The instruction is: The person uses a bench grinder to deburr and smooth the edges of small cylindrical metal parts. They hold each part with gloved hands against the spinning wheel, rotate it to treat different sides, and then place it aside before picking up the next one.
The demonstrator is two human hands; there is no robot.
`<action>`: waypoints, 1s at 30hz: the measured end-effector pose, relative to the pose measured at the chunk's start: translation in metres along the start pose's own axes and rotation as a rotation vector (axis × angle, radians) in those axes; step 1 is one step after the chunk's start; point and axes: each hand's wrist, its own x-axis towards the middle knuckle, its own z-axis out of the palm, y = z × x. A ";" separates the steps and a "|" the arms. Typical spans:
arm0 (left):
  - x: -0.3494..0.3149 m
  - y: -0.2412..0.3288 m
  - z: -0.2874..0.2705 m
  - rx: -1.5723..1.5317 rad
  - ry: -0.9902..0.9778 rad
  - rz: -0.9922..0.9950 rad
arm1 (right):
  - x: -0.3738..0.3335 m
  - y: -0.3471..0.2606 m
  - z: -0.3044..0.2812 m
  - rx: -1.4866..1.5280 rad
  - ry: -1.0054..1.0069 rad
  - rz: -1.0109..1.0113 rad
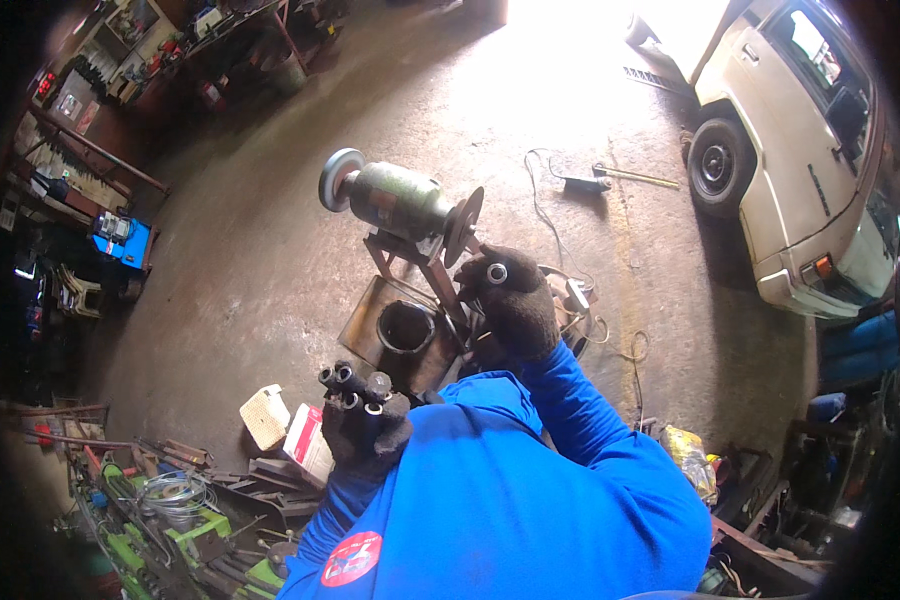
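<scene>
My right hand point(518, 312), in a dark work glove, is closed around a metal tube point(497, 273) whose round, shiny end faces up. It is just right of the thin disc wheel point(464, 226) on a green bench grinder point(398, 200); whether the tube touches the wheel I cannot tell. A thicker, pale wheel point(339, 180) sits at the grinder's other end. Lower left, my gloved left hand point(375, 447) grips a bunch of several dark metal tubes point(344, 374) with bright rims. The grinder rests on a metal stand point(438, 280).
A round dark opening point(406, 327) shows below the grinder. Cartons point(310, 440) and scrap metal point(280, 485) lie at lower left. Cables point(542, 200) cross the floor on the right, near a beige vehicle point(800, 170). Cluttered shelves point(90, 190) line the left.
</scene>
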 end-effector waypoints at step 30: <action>0.019 -0.005 -0.015 -0.020 0.108 0.040 | -0.004 0.055 -0.097 0.753 0.748 0.348</action>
